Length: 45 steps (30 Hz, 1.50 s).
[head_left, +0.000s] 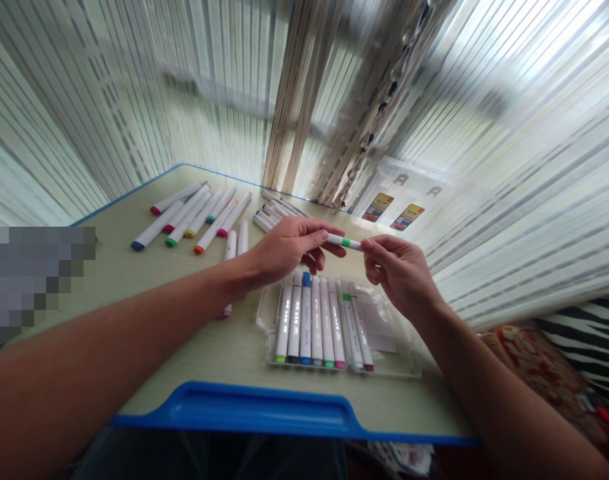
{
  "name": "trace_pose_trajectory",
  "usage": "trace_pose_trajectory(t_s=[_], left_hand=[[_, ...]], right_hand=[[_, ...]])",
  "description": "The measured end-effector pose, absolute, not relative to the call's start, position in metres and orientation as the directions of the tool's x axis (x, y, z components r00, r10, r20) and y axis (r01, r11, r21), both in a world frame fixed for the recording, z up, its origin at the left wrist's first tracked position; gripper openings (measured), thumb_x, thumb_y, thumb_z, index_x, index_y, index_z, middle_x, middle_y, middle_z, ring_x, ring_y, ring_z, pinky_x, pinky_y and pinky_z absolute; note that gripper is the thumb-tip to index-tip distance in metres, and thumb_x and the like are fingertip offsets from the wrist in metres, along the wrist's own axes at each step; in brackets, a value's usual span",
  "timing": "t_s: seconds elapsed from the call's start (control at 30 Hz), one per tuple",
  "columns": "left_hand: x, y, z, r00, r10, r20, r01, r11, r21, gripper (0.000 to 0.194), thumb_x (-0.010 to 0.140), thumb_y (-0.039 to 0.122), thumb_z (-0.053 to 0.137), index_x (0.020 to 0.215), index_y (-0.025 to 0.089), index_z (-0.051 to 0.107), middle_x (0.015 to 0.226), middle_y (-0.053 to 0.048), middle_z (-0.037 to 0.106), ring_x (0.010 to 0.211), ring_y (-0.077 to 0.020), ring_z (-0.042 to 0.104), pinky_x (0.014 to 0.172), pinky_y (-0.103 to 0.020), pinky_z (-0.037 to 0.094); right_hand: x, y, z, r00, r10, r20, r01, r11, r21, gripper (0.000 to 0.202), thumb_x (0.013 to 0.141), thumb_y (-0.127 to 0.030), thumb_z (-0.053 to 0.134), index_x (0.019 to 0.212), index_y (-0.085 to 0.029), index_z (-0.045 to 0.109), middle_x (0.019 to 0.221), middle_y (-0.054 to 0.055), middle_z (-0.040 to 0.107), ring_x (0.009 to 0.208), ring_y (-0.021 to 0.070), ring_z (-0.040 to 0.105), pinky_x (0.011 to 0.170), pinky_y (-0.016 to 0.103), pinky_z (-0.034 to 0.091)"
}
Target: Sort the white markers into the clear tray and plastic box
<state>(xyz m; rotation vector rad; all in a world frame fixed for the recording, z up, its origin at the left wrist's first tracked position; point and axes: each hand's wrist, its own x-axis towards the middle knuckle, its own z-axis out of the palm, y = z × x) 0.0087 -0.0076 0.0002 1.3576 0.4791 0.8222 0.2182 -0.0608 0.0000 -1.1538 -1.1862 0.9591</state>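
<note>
Above the desk I hold a white marker with a green band (346,243) by both ends. My left hand (299,243) pinches its left part, and my right hand (397,267) grips the right end. Just below my hands lies a clear plastic case (409,363) with several white markers in a row. Among these are a marker with a blue cap (306,313) and a marker with a green band (351,327). The right part of the case shows a pale sheet inside.
Several loose markers (187,217) with coloured ends lie at the back left of the desk (149,347). Another bunch of markers (271,210) sits behind my left hand. A clear lid with two labels (389,200) stands at the back, against striped curtains (224,87). A blue tray edge (259,407) runs along the front.
</note>
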Motion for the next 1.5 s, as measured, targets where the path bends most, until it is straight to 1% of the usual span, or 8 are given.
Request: trace_pose_trajectory(t_s=[0.2, 0.5, 0.7, 0.9, 1.0, 1.17, 1.33, 1.5], left_hand=[[0.008, -0.007, -0.003, 0.638, 0.741, 0.210, -0.205, -0.098, 0.974, 0.028, 0.095, 0.017, 0.059, 0.118, 0.007, 0.071, 0.097, -0.014, 0.078, 0.059, -0.0094, 0.061, 0.056, -0.024, 0.053], [0.008, -0.008, -0.001, 0.593, 0.762, 0.259, -0.111, -0.241, 0.964, 0.018, 0.090, 0.018, 0.066, 0.104, 0.009, 0.075, 0.084, -0.008, 0.077, 0.054, -0.0073, 0.058, 0.052, -0.021, 0.049], [0.009, -0.009, -0.004, 0.587, 0.765, 0.265, -0.072, -0.277, 0.958, 0.012, 0.084, 0.018, 0.073, 0.091, 0.009, 0.070, 0.072, -0.004, 0.070, 0.053, -0.0091, 0.060, 0.048, -0.021, 0.048], [0.010, -0.012, -0.006, 0.605, 0.735, 0.307, -0.044, -0.354, 0.934, 0.021, 0.081, 0.028, 0.080, 0.081, 0.010, 0.068, 0.071, -0.003, 0.068, 0.054, -0.0089, 0.061, 0.048, -0.020, 0.048], [0.010, -0.013, -0.005, 0.601, 0.737, 0.308, -0.018, -0.373, 0.928, 0.023, 0.080, 0.029, 0.081, 0.080, 0.010, 0.068, 0.069, -0.002, 0.068, 0.054, -0.0087, 0.060, 0.048, -0.019, 0.046], [0.010, -0.011, -0.005, 0.587, 0.750, 0.305, -0.017, -0.366, 0.930, 0.020, 0.082, 0.028, 0.079, 0.083, 0.010, 0.069, 0.072, -0.003, 0.069, 0.053, -0.0084, 0.059, 0.047, -0.020, 0.046], [0.011, -0.006, -0.005, 0.472, 0.836, 0.280, -0.020, -0.307, 0.951, 0.011, 0.087, 0.018, 0.072, 0.093, 0.010, 0.071, 0.071, -0.002, 0.066, 0.056, -0.0088, 0.060, 0.051, -0.021, 0.050], [0.011, -0.001, -0.005, 0.382, 0.897, 0.222, -0.109, -0.195, 0.975, 0.008, 0.092, 0.016, 0.065, 0.097, 0.011, 0.069, 0.073, -0.002, 0.066, 0.054, -0.0082, 0.058, 0.051, -0.022, 0.050]], right_hand=[[0.219, -0.061, 0.000, 0.140, 0.976, 0.166, 0.020, 0.164, -0.986, 0.028, 0.068, -0.040, 0.091, 0.072, -0.018, 0.073, 0.051, -0.004, 0.054, 0.040, 0.0063, 0.041, 0.037, 0.021, 0.032], [0.220, -0.062, -0.004, 0.099, 0.968, 0.232, 0.094, 0.223, -0.970, 0.024, 0.073, -0.037, 0.090, 0.075, -0.018, 0.075, 0.051, -0.004, 0.057, 0.040, 0.0073, 0.045, 0.038, 0.022, 0.033], [0.219, -0.065, -0.005, 0.086, 0.957, 0.279, 0.193, 0.258, -0.947, 0.027, 0.067, -0.037, 0.093, 0.076, -0.017, 0.077, 0.051, -0.003, 0.060, 0.041, 0.0079, 0.047, 0.039, 0.022, 0.031], [0.220, -0.067, -0.005, 0.075, 0.945, 0.318, 0.350, 0.274, -0.896, 0.032, 0.060, -0.036, 0.097, 0.077, -0.016, 0.078, 0.057, 0.000, 0.064, 0.045, 0.0085, 0.049, 0.041, 0.022, 0.035], [0.221, -0.068, -0.005, 0.072, 0.940, 0.333, 0.383, 0.282, -0.879, 0.033, 0.059, -0.036, 0.097, 0.078, -0.016, 0.078, 0.057, -0.001, 0.064, 0.046, 0.0083, 0.049, 0.041, 0.021, 0.036], [0.219, -0.068, -0.004, 0.084, 0.955, 0.283, 0.273, 0.251, -0.929, 0.029, 0.062, -0.032, 0.096, 0.078, -0.017, 0.077, 0.052, -0.002, 0.062, 0.042, 0.0082, 0.051, 0.039, 0.020, 0.037], [0.219, -0.064, -0.003, 0.101, 0.955, 0.280, 0.132, 0.266, -0.955, 0.023, 0.071, -0.032, 0.091, 0.084, -0.017, 0.079, 0.063, 0.002, 0.072, 0.042, 0.0088, 0.057, 0.039, 0.020, 0.043], [0.218, -0.064, 0.000, 0.117, 0.964, 0.241, 0.023, 0.240, -0.971, 0.022, 0.077, -0.032, 0.085, 0.092, -0.017, 0.080, 0.073, 0.006, 0.077, 0.044, 0.0091, 0.060, 0.038, 0.020, 0.044]])
